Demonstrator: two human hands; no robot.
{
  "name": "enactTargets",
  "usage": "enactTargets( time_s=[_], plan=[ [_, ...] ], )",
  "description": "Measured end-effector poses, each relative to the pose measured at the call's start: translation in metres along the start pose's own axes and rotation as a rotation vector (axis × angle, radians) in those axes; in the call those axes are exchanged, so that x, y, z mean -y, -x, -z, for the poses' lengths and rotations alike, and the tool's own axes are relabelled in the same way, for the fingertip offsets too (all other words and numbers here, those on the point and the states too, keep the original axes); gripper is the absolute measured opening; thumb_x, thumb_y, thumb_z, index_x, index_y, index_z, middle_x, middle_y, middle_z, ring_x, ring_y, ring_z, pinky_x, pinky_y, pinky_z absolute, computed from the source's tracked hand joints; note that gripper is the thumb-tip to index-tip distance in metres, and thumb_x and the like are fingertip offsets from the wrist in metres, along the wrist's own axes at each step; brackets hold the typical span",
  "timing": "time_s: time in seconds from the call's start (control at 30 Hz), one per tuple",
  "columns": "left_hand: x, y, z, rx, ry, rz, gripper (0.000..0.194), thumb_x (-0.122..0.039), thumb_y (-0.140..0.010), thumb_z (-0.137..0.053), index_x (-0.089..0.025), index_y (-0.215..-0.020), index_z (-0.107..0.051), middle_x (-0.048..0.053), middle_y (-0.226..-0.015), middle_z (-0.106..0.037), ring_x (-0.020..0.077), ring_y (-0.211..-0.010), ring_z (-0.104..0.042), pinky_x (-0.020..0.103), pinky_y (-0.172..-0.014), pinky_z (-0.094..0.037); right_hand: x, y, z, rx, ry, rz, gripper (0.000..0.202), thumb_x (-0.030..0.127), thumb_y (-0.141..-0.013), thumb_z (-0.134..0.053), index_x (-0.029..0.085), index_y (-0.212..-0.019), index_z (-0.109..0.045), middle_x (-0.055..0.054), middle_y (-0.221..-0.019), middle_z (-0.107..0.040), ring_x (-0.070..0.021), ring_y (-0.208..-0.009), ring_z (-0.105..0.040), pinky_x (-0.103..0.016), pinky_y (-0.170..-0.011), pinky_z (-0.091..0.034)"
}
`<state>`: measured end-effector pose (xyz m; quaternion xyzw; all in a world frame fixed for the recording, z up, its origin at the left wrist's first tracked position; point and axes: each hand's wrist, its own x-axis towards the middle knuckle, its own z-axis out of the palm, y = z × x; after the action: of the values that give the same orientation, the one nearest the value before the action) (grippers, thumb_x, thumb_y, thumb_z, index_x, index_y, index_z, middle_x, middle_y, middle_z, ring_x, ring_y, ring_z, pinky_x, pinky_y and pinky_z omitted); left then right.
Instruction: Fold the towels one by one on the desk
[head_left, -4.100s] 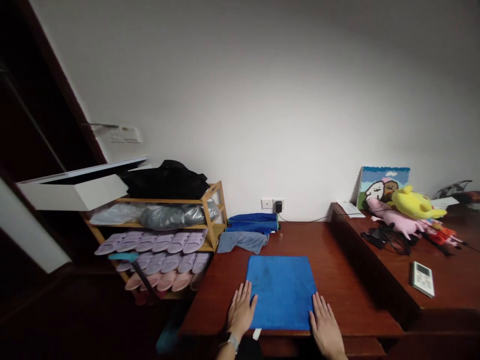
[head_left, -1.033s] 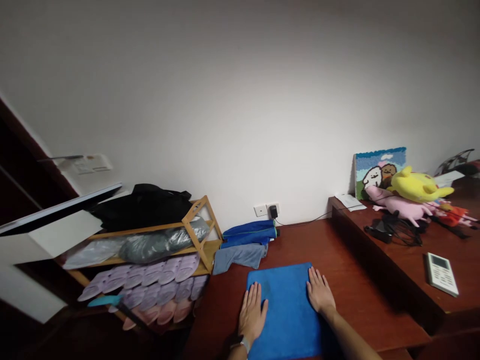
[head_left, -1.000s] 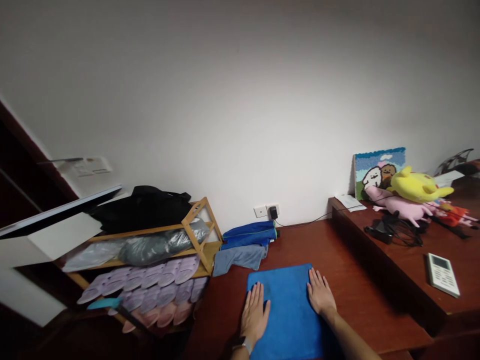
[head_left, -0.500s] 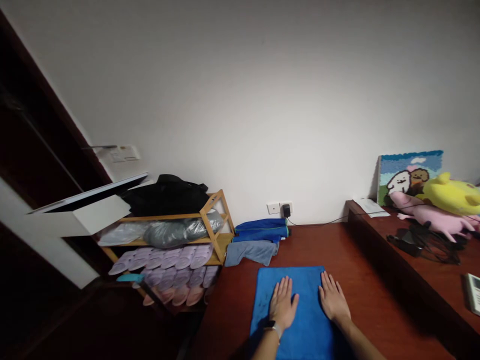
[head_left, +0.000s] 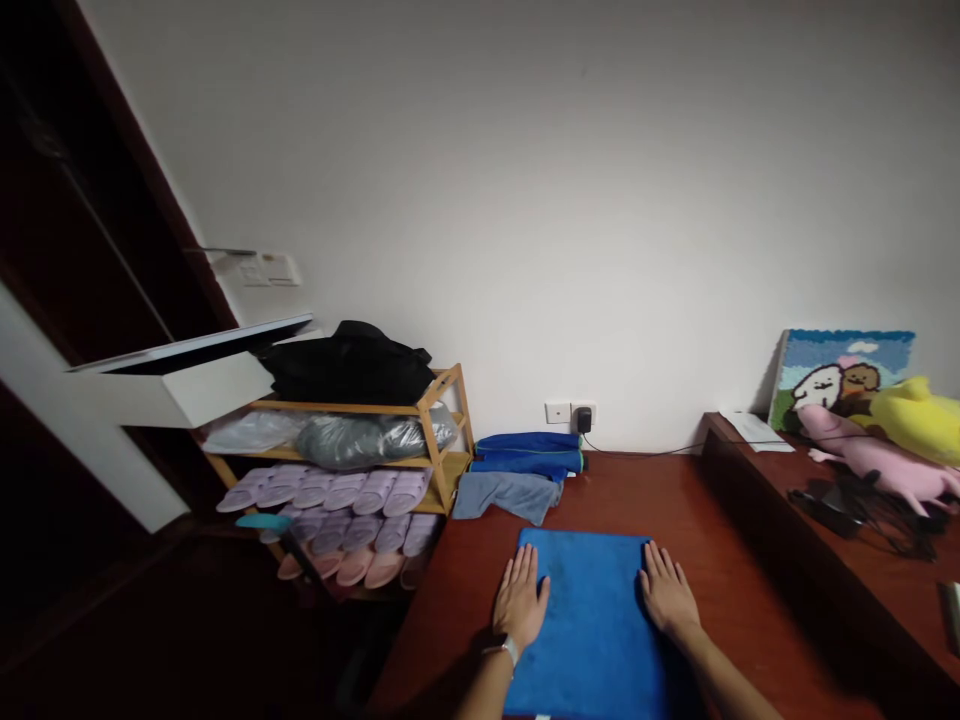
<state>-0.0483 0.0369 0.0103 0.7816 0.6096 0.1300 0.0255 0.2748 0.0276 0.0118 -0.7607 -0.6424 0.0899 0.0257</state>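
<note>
A blue cloth point(head_left: 589, 625) lies flat on the reddish-brown table point(head_left: 739, 600), its far edge running straight across. My left hand point(head_left: 521, 603) rests palm down over the cloth's left edge, fingers stretched forward and thumb out to the side; a watch with a light band circles that wrist. On the cloth's right edge lies my right hand point(head_left: 667, 590), also flat with its fingers extended. Neither hand grips anything. Beyond the cloth, near the wall, are a grey-blue cloth point(head_left: 510, 494) and a folded dark blue cloth point(head_left: 529, 455).
Left of the table stands a wooden rack point(head_left: 442, 440) with rows of slippers point(head_left: 367, 490), a black bag point(head_left: 352, 365) and a white box point(head_left: 187, 390). A raised ledge on the right holds a pink plush toy point(head_left: 874, 455) and a dog picture point(head_left: 844, 375). A charger point(head_left: 583, 420) sits in the wall socket.
My left hand has slid left from the middle of the cloth to its left edge. My right hand stays at the right edge. The camera view has shifted and tilted slightly.
</note>
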Motion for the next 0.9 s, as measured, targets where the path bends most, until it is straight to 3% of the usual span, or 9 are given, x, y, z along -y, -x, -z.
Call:
enactTargets(
  time_s=[0.1,0.33,0.7,0.8,0.9],
  plan=[
    [0.002,0.000,-0.002,-0.008,-0.001,0.012,0.064,-0.052,-0.105,-0.020,-0.020,-0.162,-0.021,0.006,-0.168,-0.025,0.0248,-0.154,-0.026,0.048,-0.126,-0.025,0.000,-0.011,0.005,-0.013,-0.015,-0.002,0.073,0.048,-0.099,-0.010,0.012,-0.162,-0.017,-0.005,-0.170,-0.016,-0.0228,-0.157,-0.013,-0.043,-0.127,-0.014],
    [0.007,-0.001,-0.012,-0.021,-0.025,-0.006,0.064,-0.052,-0.106,-0.022,-0.023,-0.163,-0.014,0.004,-0.169,-0.024,0.0251,-0.154,-0.026,0.047,-0.126,-0.026,-0.003,-0.016,-0.010,-0.065,-0.041,0.015,0.073,0.050,-0.100,-0.012,0.012,-0.162,-0.017,-0.004,-0.170,-0.018,-0.0222,-0.157,-0.011,-0.042,-0.127,-0.007],
    [0.007,-0.008,0.000,0.050,-0.087,-0.006,0.063,-0.050,-0.106,-0.021,-0.020,-0.161,-0.023,0.007,-0.167,-0.027,0.0242,-0.154,-0.027,0.049,-0.126,-0.025,0.001,-0.013,0.004,-0.044,-0.123,0.020,0.070,0.047,-0.099,-0.014,0.016,-0.162,-0.016,0.000,-0.170,-0.016,-0.0202,-0.157,-0.009,-0.042,-0.127,-0.004],
    [-0.013,-0.017,0.006,0.033,-0.091,-0.009,0.065,-0.051,-0.106,-0.019,-0.017,-0.161,-0.025,0.008,-0.167,-0.025,0.0249,-0.154,-0.024,0.049,-0.127,-0.024,0.002,-0.013,0.006,-0.042,-0.144,0.024,0.070,0.047,-0.099,-0.015,0.015,-0.162,-0.017,0.000,-0.170,-0.017,-0.0204,-0.157,-0.009,-0.042,-0.127,-0.003],
    [-0.060,-0.032,0.009,0.027,-0.044,-0.126,0.064,-0.050,-0.107,-0.016,-0.016,-0.161,-0.023,0.007,-0.168,-0.024,0.0234,-0.155,-0.021,0.047,-0.128,-0.023,0.002,-0.012,0.009,-0.044,-0.159,0.022,0.070,0.048,-0.099,-0.014,0.015,-0.162,-0.017,0.000,-0.169,-0.016,-0.0203,-0.157,-0.008,-0.042,-0.127,-0.004]
  ],
)
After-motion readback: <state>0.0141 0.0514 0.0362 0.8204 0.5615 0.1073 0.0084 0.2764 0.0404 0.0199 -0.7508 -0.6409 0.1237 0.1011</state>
